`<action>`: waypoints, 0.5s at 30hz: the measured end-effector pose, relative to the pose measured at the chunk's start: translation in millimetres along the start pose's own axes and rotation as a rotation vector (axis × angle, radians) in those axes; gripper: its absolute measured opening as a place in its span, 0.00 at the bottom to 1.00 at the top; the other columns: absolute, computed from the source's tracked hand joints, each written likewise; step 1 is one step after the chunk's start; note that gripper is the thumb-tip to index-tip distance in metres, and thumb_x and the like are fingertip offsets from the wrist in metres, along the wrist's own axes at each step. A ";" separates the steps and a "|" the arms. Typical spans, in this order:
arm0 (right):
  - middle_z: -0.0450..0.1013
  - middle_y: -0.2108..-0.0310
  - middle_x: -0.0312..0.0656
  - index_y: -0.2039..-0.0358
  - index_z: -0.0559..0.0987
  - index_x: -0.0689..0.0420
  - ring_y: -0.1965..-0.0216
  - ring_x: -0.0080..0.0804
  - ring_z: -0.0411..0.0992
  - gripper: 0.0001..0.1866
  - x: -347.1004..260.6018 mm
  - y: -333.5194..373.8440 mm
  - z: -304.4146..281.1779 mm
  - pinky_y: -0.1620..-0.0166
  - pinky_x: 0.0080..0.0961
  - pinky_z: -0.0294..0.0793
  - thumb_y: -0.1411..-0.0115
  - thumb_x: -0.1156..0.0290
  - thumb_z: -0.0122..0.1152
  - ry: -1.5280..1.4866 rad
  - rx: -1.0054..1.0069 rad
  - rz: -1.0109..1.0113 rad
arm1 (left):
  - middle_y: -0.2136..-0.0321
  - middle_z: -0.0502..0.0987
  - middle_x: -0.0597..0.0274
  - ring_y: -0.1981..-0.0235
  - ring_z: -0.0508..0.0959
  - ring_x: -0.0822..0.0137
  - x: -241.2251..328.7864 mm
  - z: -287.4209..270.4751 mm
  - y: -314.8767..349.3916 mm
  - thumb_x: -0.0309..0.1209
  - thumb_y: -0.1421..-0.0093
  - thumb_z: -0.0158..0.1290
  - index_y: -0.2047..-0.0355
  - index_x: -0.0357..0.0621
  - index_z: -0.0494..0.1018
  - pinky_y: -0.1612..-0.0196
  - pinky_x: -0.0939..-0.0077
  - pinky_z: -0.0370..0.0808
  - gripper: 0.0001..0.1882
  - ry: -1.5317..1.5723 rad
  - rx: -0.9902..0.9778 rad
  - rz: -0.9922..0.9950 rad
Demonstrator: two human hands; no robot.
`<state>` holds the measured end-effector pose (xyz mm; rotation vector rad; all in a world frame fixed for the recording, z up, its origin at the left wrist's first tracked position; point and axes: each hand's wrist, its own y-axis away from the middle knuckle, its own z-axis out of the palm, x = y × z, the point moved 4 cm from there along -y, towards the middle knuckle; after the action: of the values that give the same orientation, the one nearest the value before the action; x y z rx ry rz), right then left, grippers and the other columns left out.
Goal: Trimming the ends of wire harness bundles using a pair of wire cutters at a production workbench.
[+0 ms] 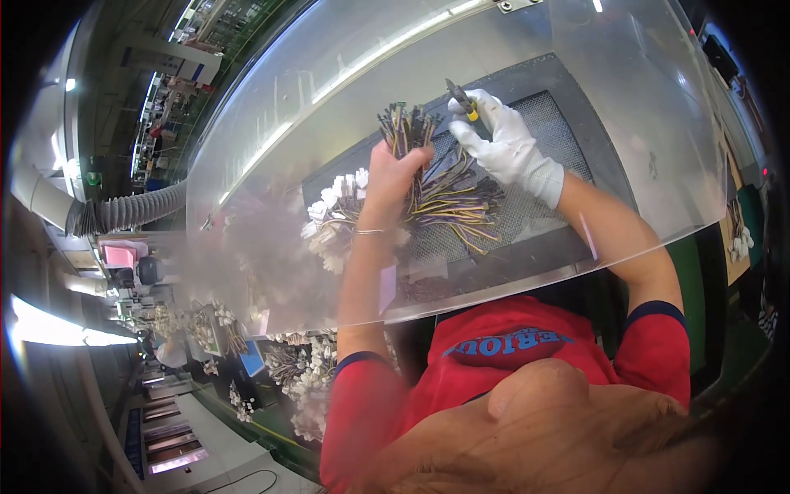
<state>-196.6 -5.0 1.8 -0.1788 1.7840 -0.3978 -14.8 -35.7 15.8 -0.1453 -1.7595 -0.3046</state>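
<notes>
The bare left hand (399, 170) was wrapped around the wire bundle (448, 198), which looked light, springy and best gripped mid-bunch; the gloved right hand (510, 148) was curled around pliers (462, 100). A ribbed hose (144, 204) stood left of the clear hood (658, 160); a dark mesh panel (557, 123) lay beneath the wire bundle.

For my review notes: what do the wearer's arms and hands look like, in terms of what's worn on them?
The right hand wears a white glove that ends at the wrist; the left hand is ungloved, with a thin, light bracelet around that wrist. Both forearms are uncovered below short red sleeves with dark navy hems.
</notes>
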 end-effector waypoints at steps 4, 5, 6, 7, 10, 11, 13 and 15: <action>0.70 0.63 0.34 0.57 0.72 0.59 0.60 0.20 0.68 0.12 -1.6 2.1 4.8 0.52 0.20 0.69 0.42 0.73 0.58 -0.092 -0.027 0.036 | 0.76 0.74 0.71 0.77 0.71 0.79 -4.4 10.2 4.0 0.21 0.52 0.58 0.67 0.39 0.74 0.73 0.84 0.66 0.10 0.061 -0.092 0.022; 0.70 0.63 0.34 0.57 0.72 0.59 0.60 0.20 0.68 0.12 -2.2 1.9 6.6 0.52 0.20 0.69 0.42 0.73 0.58 -0.093 -0.029 0.035 | 0.76 0.74 0.71 0.77 0.71 0.79 -2.8 11.8 4.7 0.22 0.52 0.60 0.68 0.39 0.74 0.73 0.84 0.67 0.10 0.031 -0.092 0.045; 0.70 0.64 0.33 0.58 0.72 0.58 0.61 0.19 0.68 0.11 0.0 1.9 9.2 0.53 0.19 0.68 0.42 0.74 0.58 -0.206 -0.043 0.111 | 0.77 0.74 0.70 0.77 0.71 0.79 -1.7 12.5 5.4 0.24 0.52 0.62 0.70 0.39 0.74 0.72 0.83 0.67 0.10 0.002 -0.092 0.067; 0.69 0.64 0.32 0.59 0.72 0.58 0.62 0.18 0.67 0.10 2.5 2.2 11.7 0.54 0.18 0.68 0.42 0.75 0.57 -0.319 -0.056 0.188 | 0.77 0.74 0.70 0.77 0.71 0.79 -2.0 12.1 5.9 0.24 0.52 0.62 0.70 0.39 0.74 0.72 0.83 0.67 0.10 0.002 -0.090 0.067; 0.67 0.66 0.30 0.60 0.71 0.56 0.63 0.16 0.65 0.09 9.7 1.9 12.3 0.56 0.16 0.67 0.42 0.77 0.57 -0.367 -0.049 0.236 | 0.77 0.74 0.70 0.76 0.71 0.78 -5.3 14.1 3.5 0.24 0.53 0.63 0.70 0.39 0.74 0.72 0.83 0.68 0.11 0.012 -0.100 0.035; 0.67 0.66 0.30 0.60 0.71 0.56 0.63 0.16 0.65 0.09 10.9 1.7 14.2 0.56 0.16 0.67 0.42 0.77 0.57 -0.368 -0.051 0.234 | 0.77 0.75 0.69 0.77 0.72 0.77 -6.5 11.7 3.8 0.24 0.52 0.62 0.70 0.38 0.74 0.72 0.82 0.69 0.10 0.075 -0.081 0.031; 0.66 0.67 0.29 0.61 0.71 0.56 0.64 0.14 0.64 0.08 11.5 0.9 15.5 0.57 0.14 0.67 0.42 0.78 0.55 -0.345 -0.027 0.179 | 0.77 0.75 0.69 0.77 0.73 0.77 -7.3 7.9 4.0 0.23 0.52 0.62 0.70 0.38 0.74 0.72 0.81 0.69 0.09 0.137 -0.059 0.028; 0.66 0.66 0.29 0.61 0.71 0.56 0.64 0.14 0.64 0.08 16.6 0.8 16.6 0.57 0.14 0.67 0.42 0.78 0.55 -0.356 -0.041 0.236 | 0.77 0.76 0.66 0.77 0.74 0.75 -9.4 4.2 2.7 0.23 0.50 0.61 0.70 0.37 0.74 0.72 0.81 0.71 0.08 0.135 -0.023 -0.016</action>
<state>-184.6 -12.5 -17.0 -0.0610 1.4425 -0.1484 -16.1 -31.3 6.2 -0.1242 -1.6246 -0.3389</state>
